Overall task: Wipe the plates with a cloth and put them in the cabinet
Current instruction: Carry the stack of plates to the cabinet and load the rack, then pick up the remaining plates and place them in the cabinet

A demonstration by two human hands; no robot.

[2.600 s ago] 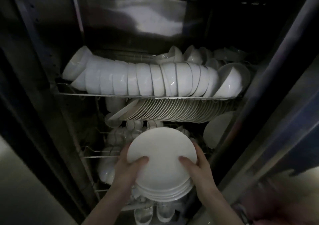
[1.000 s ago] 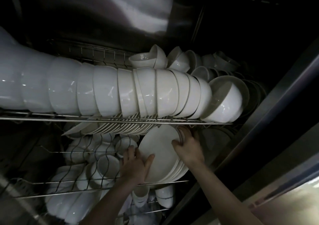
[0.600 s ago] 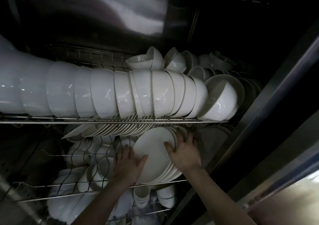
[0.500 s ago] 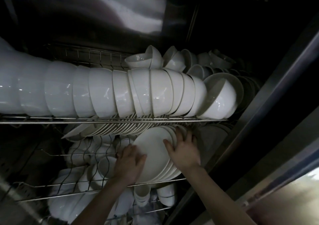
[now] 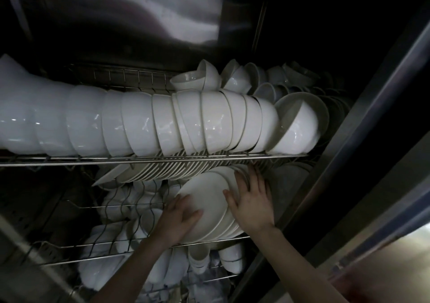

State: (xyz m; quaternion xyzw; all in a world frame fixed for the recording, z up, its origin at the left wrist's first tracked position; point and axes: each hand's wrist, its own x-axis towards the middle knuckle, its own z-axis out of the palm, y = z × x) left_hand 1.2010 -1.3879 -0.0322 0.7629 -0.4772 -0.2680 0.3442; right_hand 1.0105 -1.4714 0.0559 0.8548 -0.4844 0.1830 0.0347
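Observation:
A stack of several white plates (image 5: 207,193) leans on edge on the middle wire rack (image 5: 97,244) inside the dark steel cabinet (image 5: 130,18). My left hand (image 5: 176,221) lies on the stack's lower left face, thumb across the front plate. Over the stack's right rim my right hand (image 5: 250,200) is spread with straight fingers. A row of thin white plates (image 5: 172,170) stands upright behind the stack, just under the upper rack. No cloth is visible.
The upper wire rack (image 5: 151,159) carries a long row of nested white bowls (image 5: 144,123), with more bowls (image 5: 235,79) behind. Small cups and bowls (image 5: 197,256) fill the lower racks. The cabinet's steel door frame (image 5: 363,126) runs diagonally on the right.
The stack of plates went from in front of the cabinet into the middle rack, tilted on edge. In the last half second both hands shifted only slightly on it.

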